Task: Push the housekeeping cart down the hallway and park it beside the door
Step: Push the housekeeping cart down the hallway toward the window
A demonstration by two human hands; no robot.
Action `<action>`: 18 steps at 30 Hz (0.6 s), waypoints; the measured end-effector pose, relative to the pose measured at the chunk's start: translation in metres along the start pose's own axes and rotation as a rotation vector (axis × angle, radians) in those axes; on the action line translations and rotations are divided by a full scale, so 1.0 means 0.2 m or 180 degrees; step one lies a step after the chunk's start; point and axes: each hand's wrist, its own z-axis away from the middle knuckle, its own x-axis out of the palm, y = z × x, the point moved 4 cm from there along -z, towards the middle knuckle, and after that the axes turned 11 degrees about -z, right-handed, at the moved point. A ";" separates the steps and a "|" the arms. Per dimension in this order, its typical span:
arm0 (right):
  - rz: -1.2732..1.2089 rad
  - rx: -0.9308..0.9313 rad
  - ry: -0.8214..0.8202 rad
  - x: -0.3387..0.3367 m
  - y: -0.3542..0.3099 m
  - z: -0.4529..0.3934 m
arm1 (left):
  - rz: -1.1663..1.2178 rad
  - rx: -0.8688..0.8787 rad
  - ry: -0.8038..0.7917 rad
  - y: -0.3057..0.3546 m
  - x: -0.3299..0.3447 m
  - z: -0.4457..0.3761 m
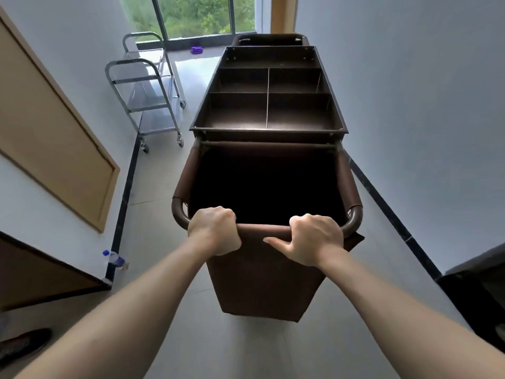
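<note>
Pale tiled hallway floor (169, 187) runs between two light grey walls toward a tall window (191, 15) at the far end, with green foliage behind the glass. One dark brown housekeeping cart (269, 110) stands lengthwise in the middle of the hallway, its far end close to the window. Its top tray is split into five open compartments: one long one at the far end, then two rows of two. At the near end hangs one brown fabric laundry bag (262, 274), its mouth open and dark inside. Two bare hands hold the cart's rounded brown handle bar (263, 230). The left hand (214, 231) has its fingers curled tightly over the bar. The right hand (314, 237) also wraps the bar with curled fingers, its thumb stretched out along the near side of the bar.

Two silver metal wire trolleys (144, 86) on castors stand one behind the other against the left wall, near the cart's left side but apart from it, leaving a narrow strip of floor between them. On the cart's right, a floor strip runs along the black skirting (382, 198). One tan wooden door (52, 140) sits in the left wall. One clear plastic bottle with a blue cap (114, 259) lies at the base of that wall. One small purple object (196, 50) lies on the floor by the window; what it is cannot be told.
</note>
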 end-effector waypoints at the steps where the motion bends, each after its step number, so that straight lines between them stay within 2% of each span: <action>1: 0.0013 0.0026 0.0006 0.02 -0.01 -0.06 | 0.0010 0.0039 0.0015 -0.04 0.01 -0.06; 18: 0.0072 0.0353 0.0203 0.31 -0.23 -1.18 | -0.0107 0.0360 0.0071 -0.82 0.05 -1.07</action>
